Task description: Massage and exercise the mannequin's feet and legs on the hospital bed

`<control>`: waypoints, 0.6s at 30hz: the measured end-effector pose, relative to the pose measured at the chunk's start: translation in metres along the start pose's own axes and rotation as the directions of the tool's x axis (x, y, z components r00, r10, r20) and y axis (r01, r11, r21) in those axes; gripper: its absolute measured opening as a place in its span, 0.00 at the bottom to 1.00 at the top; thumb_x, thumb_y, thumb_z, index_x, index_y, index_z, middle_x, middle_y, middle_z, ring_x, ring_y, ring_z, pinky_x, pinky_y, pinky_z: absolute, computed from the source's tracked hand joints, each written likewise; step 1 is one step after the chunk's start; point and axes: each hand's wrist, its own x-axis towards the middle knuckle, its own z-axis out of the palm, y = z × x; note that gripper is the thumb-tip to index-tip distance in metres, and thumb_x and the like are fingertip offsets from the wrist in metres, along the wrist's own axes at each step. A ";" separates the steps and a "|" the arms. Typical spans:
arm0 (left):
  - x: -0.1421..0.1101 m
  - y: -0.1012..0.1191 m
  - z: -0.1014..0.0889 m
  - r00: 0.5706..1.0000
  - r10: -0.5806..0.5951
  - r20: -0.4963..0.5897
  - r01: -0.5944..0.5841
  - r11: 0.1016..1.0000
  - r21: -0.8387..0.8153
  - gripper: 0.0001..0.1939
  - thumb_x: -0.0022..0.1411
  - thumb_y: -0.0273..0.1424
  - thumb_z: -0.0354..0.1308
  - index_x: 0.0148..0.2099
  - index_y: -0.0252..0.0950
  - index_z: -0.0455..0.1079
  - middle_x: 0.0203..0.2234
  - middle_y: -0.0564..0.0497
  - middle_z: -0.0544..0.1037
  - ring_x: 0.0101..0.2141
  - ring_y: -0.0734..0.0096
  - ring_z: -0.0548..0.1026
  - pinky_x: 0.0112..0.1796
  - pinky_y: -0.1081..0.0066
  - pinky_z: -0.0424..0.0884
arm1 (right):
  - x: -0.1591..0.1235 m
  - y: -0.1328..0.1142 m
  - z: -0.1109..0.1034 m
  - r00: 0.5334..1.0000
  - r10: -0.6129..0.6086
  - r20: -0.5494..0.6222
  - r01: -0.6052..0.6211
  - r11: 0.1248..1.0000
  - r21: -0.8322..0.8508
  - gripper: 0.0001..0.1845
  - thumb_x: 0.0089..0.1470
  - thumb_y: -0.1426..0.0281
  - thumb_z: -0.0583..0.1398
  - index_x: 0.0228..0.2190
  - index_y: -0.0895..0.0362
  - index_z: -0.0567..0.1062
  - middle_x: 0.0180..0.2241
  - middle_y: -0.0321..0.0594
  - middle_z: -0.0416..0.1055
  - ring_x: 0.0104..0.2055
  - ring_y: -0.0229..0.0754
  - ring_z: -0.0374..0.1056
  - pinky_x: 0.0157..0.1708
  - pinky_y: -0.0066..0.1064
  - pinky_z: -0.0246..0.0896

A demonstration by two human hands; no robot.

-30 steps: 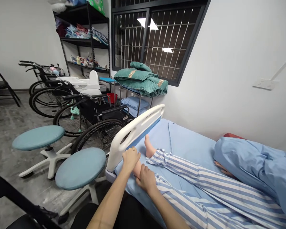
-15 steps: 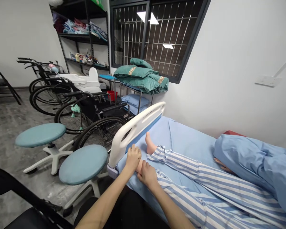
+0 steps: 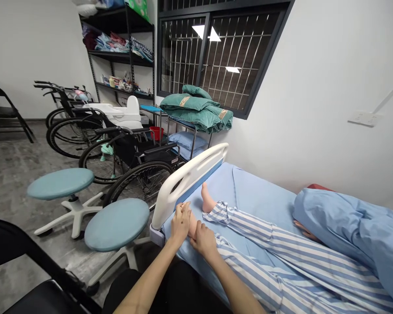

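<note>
My left hand (image 3: 180, 221) is wrapped over the front part of the near bare foot (image 3: 193, 225), close to the bed's end board. Its fingers bend over the toes and hide most of them. Around the ankle of that same foot, just below the trouser cuff, my right hand (image 3: 204, 240) is closed. The other bare foot (image 3: 208, 202) rests heel down on the bed, toes up, untouched. Both legs wear blue-and-white striped trousers (image 3: 265, 229) and lie stretched along the blue bed sheet (image 3: 253, 185).
A white end board (image 3: 170, 185) stands just beyond the feet. Two round teal stools (image 3: 118, 224) and several wheelchairs (image 3: 134, 174) are to the left. A blue quilt (image 3: 343, 222) covers the right side, a hand showing under its edge. Folded green bedding (image 3: 196, 109) sits by the window.
My left hand has turned at the wrist, and the foot it holds is tilted slightly differently, with more of its side showing. My right hand stays at the ankle. The view has shifted a little.
</note>
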 end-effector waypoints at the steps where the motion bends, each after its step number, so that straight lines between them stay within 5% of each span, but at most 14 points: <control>1: 0.000 -0.002 0.000 1.000 -0.030 -0.006 0.030 0.998 -0.054 0.22 0.73 0.34 0.42 0.64 0.37 0.62 0.57 0.39 0.71 0.49 0.64 0.76 0.44 0.71 0.73 | 0.000 0.000 0.000 1.000 0.002 -0.007 -0.002 1.000 -0.001 0.22 0.52 0.65 0.62 0.47 0.60 0.65 0.43 0.52 0.73 0.42 0.53 0.74 0.38 0.38 0.67; 6: 0.006 -0.005 -0.007 0.981 -0.168 0.094 0.184 0.963 -0.198 0.26 0.70 0.36 0.48 0.66 0.33 0.57 0.56 0.38 0.74 0.53 0.61 0.75 0.48 0.67 0.71 | 0.000 0.000 0.003 1.000 0.005 -0.026 -0.005 1.000 0.002 0.24 0.50 0.65 0.63 0.47 0.61 0.66 0.42 0.54 0.73 0.42 0.55 0.75 0.37 0.38 0.67; 11: 0.030 0.007 -0.030 0.880 -0.344 0.327 0.368 0.930 -0.012 0.20 0.66 0.42 0.49 0.52 0.36 0.70 0.46 0.39 0.80 0.47 0.53 0.78 0.42 0.63 0.71 | 0.001 0.002 0.007 0.999 -0.002 -0.037 0.003 1.000 0.014 0.23 0.53 0.62 0.61 0.48 0.62 0.66 0.42 0.55 0.73 0.41 0.57 0.75 0.36 0.39 0.67; 14: 0.044 0.018 -0.039 0.863 -0.344 0.369 0.333 0.938 0.096 0.19 0.64 0.40 0.50 0.49 0.35 0.73 0.47 0.37 0.79 0.47 0.51 0.78 0.42 0.62 0.70 | 0.003 0.003 0.007 0.999 -0.002 -0.035 0.003 1.000 0.026 0.25 0.53 0.62 0.61 0.50 0.61 0.65 0.42 0.55 0.73 0.41 0.57 0.75 0.36 0.39 0.67; 18: 0.054 0.026 -0.038 0.917 -0.247 0.314 0.179 0.957 0.228 0.19 0.64 0.36 0.49 0.50 0.31 0.73 0.43 0.36 0.79 0.45 0.51 0.78 0.42 0.62 0.70 | 0.005 0.003 0.007 1.000 0.005 -0.023 -0.004 0.999 0.042 0.25 0.53 0.61 0.61 0.50 0.60 0.66 0.43 0.55 0.74 0.42 0.57 0.74 0.37 0.39 0.67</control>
